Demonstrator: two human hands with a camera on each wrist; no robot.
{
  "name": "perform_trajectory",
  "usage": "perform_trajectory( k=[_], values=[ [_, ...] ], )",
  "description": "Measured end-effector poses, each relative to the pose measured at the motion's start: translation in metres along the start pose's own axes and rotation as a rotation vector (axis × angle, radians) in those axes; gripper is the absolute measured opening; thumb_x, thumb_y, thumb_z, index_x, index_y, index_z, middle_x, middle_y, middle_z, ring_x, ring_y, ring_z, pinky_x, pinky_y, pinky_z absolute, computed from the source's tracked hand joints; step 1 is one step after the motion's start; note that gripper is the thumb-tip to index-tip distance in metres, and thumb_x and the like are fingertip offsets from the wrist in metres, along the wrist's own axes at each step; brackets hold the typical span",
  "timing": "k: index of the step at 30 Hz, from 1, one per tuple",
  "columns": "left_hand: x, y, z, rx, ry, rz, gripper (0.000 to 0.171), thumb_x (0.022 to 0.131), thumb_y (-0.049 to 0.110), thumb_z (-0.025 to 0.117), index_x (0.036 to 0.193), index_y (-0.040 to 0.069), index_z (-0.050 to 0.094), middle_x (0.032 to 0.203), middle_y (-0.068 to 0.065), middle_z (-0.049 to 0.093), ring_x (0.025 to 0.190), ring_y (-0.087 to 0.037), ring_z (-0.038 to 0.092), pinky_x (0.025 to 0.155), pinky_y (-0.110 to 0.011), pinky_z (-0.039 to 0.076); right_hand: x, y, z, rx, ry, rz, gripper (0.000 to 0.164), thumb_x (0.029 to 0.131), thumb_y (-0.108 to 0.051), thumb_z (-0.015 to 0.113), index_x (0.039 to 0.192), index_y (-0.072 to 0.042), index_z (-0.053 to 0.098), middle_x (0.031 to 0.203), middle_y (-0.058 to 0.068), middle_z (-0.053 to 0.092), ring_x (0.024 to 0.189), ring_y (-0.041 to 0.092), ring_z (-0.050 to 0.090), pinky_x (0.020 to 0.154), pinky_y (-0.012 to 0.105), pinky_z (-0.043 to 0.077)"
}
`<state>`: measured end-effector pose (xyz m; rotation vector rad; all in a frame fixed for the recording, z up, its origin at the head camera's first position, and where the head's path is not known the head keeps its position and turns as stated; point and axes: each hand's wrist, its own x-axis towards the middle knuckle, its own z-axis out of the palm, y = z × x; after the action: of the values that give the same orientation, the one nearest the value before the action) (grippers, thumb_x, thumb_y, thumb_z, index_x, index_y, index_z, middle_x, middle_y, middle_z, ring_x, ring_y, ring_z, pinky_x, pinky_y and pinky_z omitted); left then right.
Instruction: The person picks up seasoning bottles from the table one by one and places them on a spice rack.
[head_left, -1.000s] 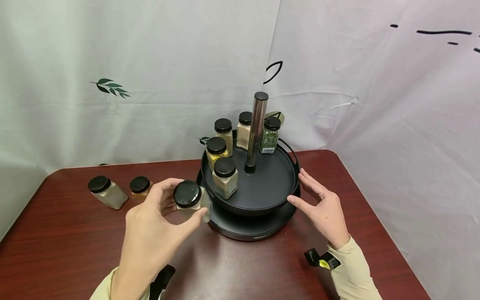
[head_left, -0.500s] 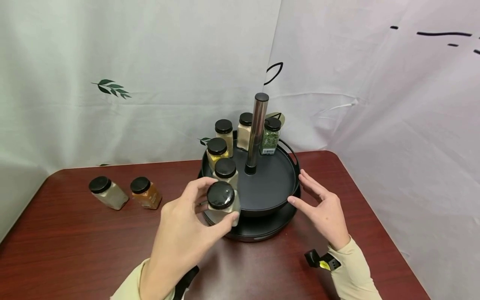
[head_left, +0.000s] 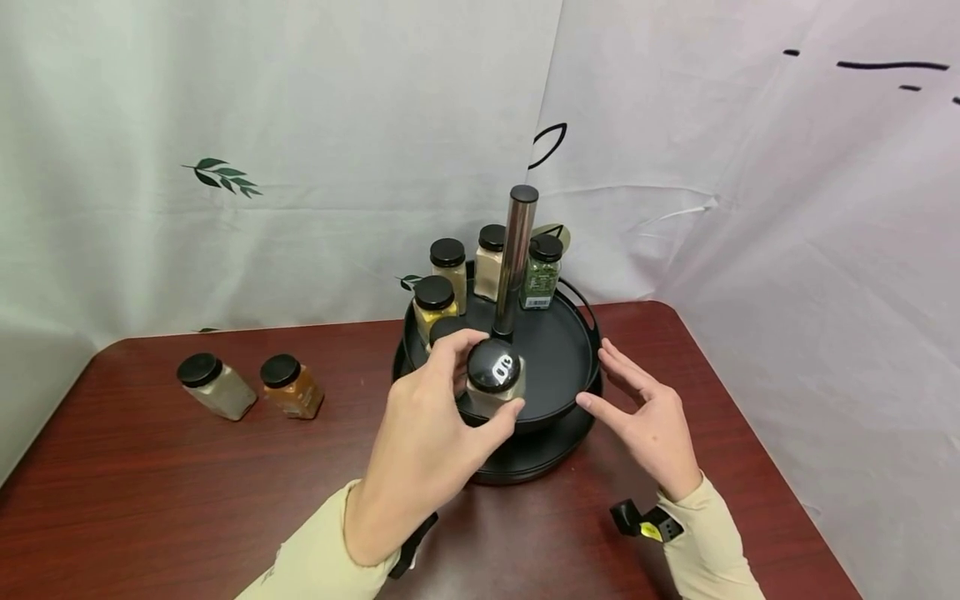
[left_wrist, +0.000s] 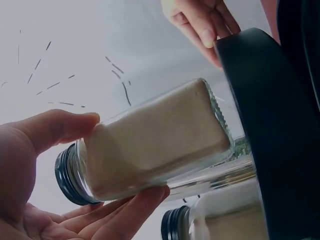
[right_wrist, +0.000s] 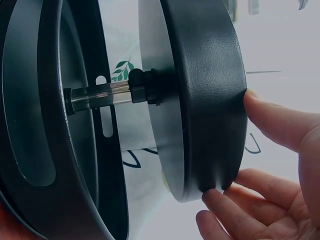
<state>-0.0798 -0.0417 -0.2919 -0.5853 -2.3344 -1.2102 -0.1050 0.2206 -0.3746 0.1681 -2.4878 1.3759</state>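
Observation:
My left hand (head_left: 427,442) holds a square glass spice jar (head_left: 495,375) between thumb and fingers, over the near part of the upper tray (head_left: 555,358) of a black two-tier turntable. In the left wrist view this jar (left_wrist: 155,140) shows pale powder and a black lid, its base close to the tray wall. At the tray's right side my right hand (head_left: 652,421) touches the rim, thumb and fingers spread along its outside. In the right wrist view the thumb (right_wrist: 270,110) meets the top edge and the fingertips rest lower on the wall.
Around the upper tray stand a yellow jar (head_left: 435,304), a green herb jar (head_left: 542,275), two pale jars behind and one partly hidden by my left hand. A metal post (head_left: 516,250) rises mid-tray. Left on the table, a pale jar (head_left: 219,387) and an orange jar (head_left: 294,390) lie tilted.
My left hand has carried the pale jar rightward, from left of the turntable to over the near part of the upper tray. The right hand stays at the rim.

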Motion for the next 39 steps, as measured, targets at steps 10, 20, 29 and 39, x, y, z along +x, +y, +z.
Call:
perform_trajectory(
  k=[10,20,29,39],
  values=[
    [0.002,-0.004,0.026,0.084,-0.019,0.038,0.065,0.079,0.013,0.086,0.132,0.001,0.051,0.112,-0.009,0.069,0.094,-0.019,0.071,0.077,-0.033,0.059,0.000,0.001,0.001,0.000,-0.001,-0.003,0.062,0.084,-0.022,0.084,0.141,-0.012,0.060,0.149,-0.008,0.051,0.130,0.011,0.055,0.094,0.012,0.045],
    [0.000,-0.013,0.037,0.155,-0.072,-0.015,0.065,0.084,0.016,0.083,0.137,0.000,0.049,0.116,-0.013,0.068,0.086,-0.023,0.072,0.074,-0.038,0.059,-0.001,0.000,0.000,-0.003,-0.002,-0.004,0.063,0.085,-0.022,0.083,0.142,-0.012,0.059,0.150,-0.008,0.050,0.130,0.013,0.055,0.093,0.012,0.045],
    [0.002,-0.019,0.042,0.163,-0.053,-0.008,0.065,0.086,0.017,0.081,0.138,-0.003,0.048,0.121,-0.015,0.066,0.090,-0.025,0.071,0.078,-0.039,0.059,-0.001,0.000,-0.001,0.012,-0.004,0.002,0.062,0.085,-0.022,0.083,0.142,-0.013,0.059,0.150,-0.005,0.050,0.130,0.012,0.056,0.092,0.013,0.047],
    [0.002,-0.020,0.045,0.189,-0.028,0.029,0.068,0.085,0.017,0.082,0.138,-0.007,0.046,0.124,-0.019,0.065,0.060,-0.018,0.062,0.064,-0.035,0.058,0.000,0.000,0.000,-0.001,-0.006,0.001,0.062,0.085,-0.022,0.083,0.142,-0.012,0.059,0.150,-0.007,0.050,0.129,0.012,0.056,0.092,0.014,0.046]
  ],
)
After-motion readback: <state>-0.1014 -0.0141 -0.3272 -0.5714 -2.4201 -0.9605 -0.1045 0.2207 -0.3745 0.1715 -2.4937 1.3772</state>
